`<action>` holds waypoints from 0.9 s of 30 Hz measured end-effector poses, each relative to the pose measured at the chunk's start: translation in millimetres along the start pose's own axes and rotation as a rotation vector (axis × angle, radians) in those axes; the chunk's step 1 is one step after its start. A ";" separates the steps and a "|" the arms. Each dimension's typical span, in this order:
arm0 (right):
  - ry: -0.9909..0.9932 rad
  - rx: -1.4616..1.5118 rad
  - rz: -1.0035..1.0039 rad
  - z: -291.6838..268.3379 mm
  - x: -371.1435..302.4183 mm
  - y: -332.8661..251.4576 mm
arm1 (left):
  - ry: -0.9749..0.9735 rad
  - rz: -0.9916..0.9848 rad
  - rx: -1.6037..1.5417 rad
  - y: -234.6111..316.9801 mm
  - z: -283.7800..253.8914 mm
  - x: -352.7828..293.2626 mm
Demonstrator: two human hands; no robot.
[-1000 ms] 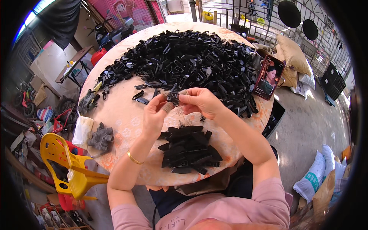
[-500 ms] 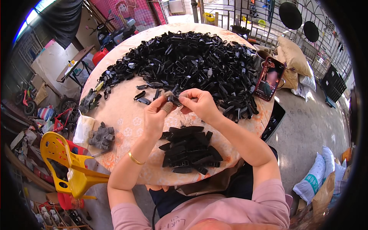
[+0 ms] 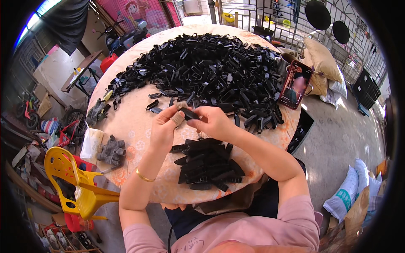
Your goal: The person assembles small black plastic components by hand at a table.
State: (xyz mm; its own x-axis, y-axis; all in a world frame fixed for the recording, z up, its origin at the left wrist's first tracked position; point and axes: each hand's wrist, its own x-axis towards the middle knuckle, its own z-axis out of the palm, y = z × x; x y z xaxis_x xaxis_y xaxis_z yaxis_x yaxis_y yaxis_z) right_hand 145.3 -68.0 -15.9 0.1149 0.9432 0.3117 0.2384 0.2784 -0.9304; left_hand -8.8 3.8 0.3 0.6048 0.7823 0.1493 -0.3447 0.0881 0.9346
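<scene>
Above the middle of the table, both hands grip one small, elongated black plastic piece point(image 3: 189, 114). My left hand point(image 3: 165, 126) pinches its left end, with tan wrapping on the thumb and a finger. My right hand point(image 3: 216, 122) closes its thumb and fingers on the other end, and the fingers partly cover the piece. A smaller heap of similar long black pieces point(image 3: 209, 164) lies just below my hands, near the table's front edge. Beyond them spreads a large mound of small black plastic parts point(image 3: 211, 69), with a few loose ones by my left fingertips.
The round table point(image 3: 139, 168) has a patterned peach cloth. At its left are dark grey gloves point(image 3: 112, 152) and a white packet point(image 3: 92, 141); a phone point(image 3: 296, 84) leans upright at the right. A yellow chair point(image 3: 84, 185) stands left, with filled sacks point(image 3: 344, 194) on the right-hand floor.
The black piece has turned in my fingers and now shows its long dark side. My right hand has moved slightly left and down, its fingers closing over the piece.
</scene>
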 end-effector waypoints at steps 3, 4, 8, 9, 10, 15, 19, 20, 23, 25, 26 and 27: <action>0.080 -0.389 -0.364 -0.9 -3.2 -5.2 | -0.069 0.052 0.072 -0.3 -3.2 -1.6; 0.083 -0.390 -0.362 0.4 -5.2 -6.1 | -0.083 0.074 0.092 1.5 -2.3 -2.7; 0.087 -0.441 -0.440 -3.1 -6.0 -5.7 | -0.111 0.078 0.095 5.7 -3.1 -5.4; 0.007 -0.504 -0.451 -7.4 -2.9 -4.8 | -0.112 0.078 0.093 6.1 -3.8 -5.5; 0.004 -0.503 -0.454 -15.7 0.4 -9.4 | -0.113 0.065 0.166 7.1 -5.0 -5.8; 0.041 -0.706 -0.204 -82.3 9.9 -0.6 | -0.497 0.080 0.851 49.4 29.3 -26.0; -0.043 -0.986 -0.014 -79.1 14.1 9.3 | -0.789 0.150 1.095 47.7 28.2 -24.5; -0.085 -1.070 0.016 -75.2 15.6 12.0 | -0.789 0.148 1.097 45.8 30.1 -18.7; -0.121 -1.148 0.034 -73.6 16.1 12.0 | -0.743 0.155 1.080 32.5 35.9 14.4; -0.117 -1.144 0.030 -75.1 14.4 12.4 | -0.506 0.208 1.075 9.8 44.8 41.6; -0.071 -1.129 -0.006 -77.3 13.3 10.8 | -0.511 0.340 1.301 -4.2 39.6 59.8; -0.025 -1.113 -0.042 -78.8 13.3 10.1 | -0.485 0.458 1.400 -16.5 37.8 68.8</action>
State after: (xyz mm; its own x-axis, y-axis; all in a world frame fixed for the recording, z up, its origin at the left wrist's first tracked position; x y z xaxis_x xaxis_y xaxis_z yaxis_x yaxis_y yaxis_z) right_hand 225.3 -66.9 -6.0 0.0704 0.9437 0.3233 0.9747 0.0038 -0.2234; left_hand 65.6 32.9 7.4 0.9007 0.2885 0.3248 0.1976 -0.9379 0.2851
